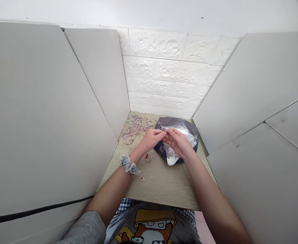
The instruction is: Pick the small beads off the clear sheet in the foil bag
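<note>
My left hand (152, 138) and my right hand (179, 142) meet fingertip to fingertip over a silver foil bag (187, 130) on the wooden table (161, 183). Both hands pinch something tiny between them; it is too small to name. A pile of pale beaded strings (135, 127) lies at the table's far left, just beyond my left hand. A small clear ring with red beads (148, 157) rests on the wood below my left wrist, which wears a blue-and-white scrunchie (129, 165).
White panels (49, 118) wall in the table on the left and right, and a white brick-pattern wall stands behind. A tiny bead (142, 178) lies near the front edge. A black cable (37, 210) runs along the left panel.
</note>
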The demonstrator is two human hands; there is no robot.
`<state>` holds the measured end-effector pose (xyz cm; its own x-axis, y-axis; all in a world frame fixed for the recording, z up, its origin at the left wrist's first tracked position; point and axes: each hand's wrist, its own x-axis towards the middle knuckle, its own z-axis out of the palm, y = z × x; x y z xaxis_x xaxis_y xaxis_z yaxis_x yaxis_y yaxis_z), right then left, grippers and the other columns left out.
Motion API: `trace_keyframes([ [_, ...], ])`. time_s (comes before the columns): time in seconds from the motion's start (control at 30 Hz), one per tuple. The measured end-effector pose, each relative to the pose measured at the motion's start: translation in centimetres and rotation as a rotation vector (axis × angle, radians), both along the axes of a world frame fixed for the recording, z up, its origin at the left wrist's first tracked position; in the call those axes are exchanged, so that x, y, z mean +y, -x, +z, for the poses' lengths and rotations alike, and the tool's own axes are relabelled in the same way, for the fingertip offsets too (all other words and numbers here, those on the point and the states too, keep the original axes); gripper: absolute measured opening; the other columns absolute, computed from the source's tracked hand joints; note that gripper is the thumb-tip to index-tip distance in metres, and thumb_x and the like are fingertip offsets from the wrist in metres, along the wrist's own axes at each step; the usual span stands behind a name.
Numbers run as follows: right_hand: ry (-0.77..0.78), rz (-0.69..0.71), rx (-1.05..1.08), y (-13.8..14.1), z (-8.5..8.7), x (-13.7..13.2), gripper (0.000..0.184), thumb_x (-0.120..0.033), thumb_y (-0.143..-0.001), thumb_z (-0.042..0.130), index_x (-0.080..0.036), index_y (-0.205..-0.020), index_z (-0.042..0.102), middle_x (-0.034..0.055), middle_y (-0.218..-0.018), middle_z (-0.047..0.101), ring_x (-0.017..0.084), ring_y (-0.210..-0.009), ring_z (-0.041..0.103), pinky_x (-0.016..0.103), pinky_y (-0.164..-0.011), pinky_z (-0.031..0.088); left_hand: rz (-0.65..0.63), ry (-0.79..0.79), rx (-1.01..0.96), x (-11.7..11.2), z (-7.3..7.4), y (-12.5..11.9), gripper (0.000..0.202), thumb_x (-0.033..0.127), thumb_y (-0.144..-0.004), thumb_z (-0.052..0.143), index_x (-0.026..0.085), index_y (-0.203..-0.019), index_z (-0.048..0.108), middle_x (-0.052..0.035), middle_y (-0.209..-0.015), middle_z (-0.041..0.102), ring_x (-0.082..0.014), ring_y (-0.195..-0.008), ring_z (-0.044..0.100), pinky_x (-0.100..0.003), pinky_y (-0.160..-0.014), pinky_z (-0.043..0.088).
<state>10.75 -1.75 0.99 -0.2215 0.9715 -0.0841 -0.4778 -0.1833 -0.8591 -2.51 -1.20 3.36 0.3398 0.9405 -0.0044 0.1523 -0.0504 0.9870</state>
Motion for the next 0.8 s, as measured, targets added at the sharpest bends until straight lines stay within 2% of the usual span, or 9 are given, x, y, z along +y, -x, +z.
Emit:
trace_keyframes([
  [0.27,-0.004,-0.012,-0.001,0.11,-0.05,0.03,0.02,-0.033,-0.064,0.067,-0.017,-0.068,0.056,-0.0022,-0.065,0.058,0.007,-0.06,0.055,0.019,-0.064,0.047,-0.013,-0.013,0.006,0.03,-0.08,0.02,0.022,0.025,-0.069,0.046,0.011,-0.054,0.055,0.0053,-0.042,0.034,-0.0043,-0.042,0.027,-0.02,-0.043,0.02],
  [0.5,-0.006,-0.011,-0.011,0.13,-0.24,-0.01,0.02,-0.031,-0.062,0.069,-0.018,-0.071,0.057,-0.0027,-0.066,0.059,0.007,-0.061,0.055,0.019,-0.065,0.046,-0.009,-0.04,0.015,0.11,-0.31,0.03,0.032,0.035,-0.07,0.048,0.013,-0.047,0.042,0.0057,-0.041,0.03,-0.0044,-0.042,0.025,-0.021,-0.044,0.018],
  [0.8,-0.036,-0.013,-0.057,0.08,-0.55,0.2,0.016,-0.03,-0.063,0.068,-0.019,-0.071,0.06,-0.0024,-0.065,0.06,0.007,-0.059,0.055,0.021,-0.065,0.045,-0.014,-0.004,0.022,0.42,-0.84,0.03,0.038,0.043,-0.07,0.048,0.013,-0.048,0.041,0.0059,-0.04,0.027,-0.0039,-0.041,0.022,-0.022,-0.043,0.014],
])
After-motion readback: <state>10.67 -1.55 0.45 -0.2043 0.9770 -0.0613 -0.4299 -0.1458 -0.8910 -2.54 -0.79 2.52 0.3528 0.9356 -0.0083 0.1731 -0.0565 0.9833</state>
